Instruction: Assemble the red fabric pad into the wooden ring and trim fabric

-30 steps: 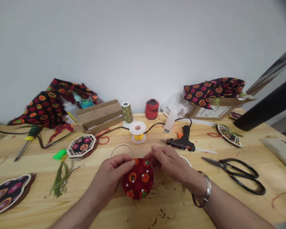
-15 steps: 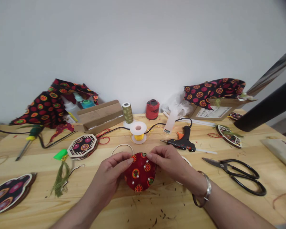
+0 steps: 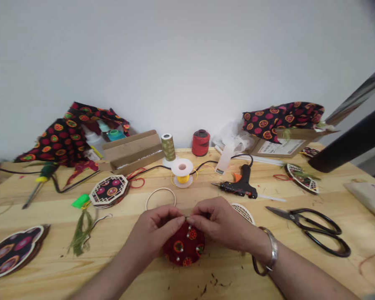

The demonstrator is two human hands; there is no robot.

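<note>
Your left hand (image 3: 154, 233) and right hand (image 3: 218, 223) pinch the top rim of the pinned red fabric disc (image 3: 184, 246) at 12 o'clock; the glue gun (image 3: 242, 187) lies toward 2 o'clock on the counter (image 3: 59, 208).

On the wooden table (image 3: 225, 275), around the pinned fabric disc (image 3: 184, 246), a spool (image 3: 182, 173) sits at twelve o'clock, a glue gun (image 3: 240, 187) at one, scissors (image 3: 309, 227) at three, a screwdriver (image 3: 39, 183) at ten, a hoop (image 3: 160, 188) at eleven.

Right wrist (image 3: 262, 246), silver bangle (image 3: 273, 252), dark loop (image 3: 255, 264)
</note>
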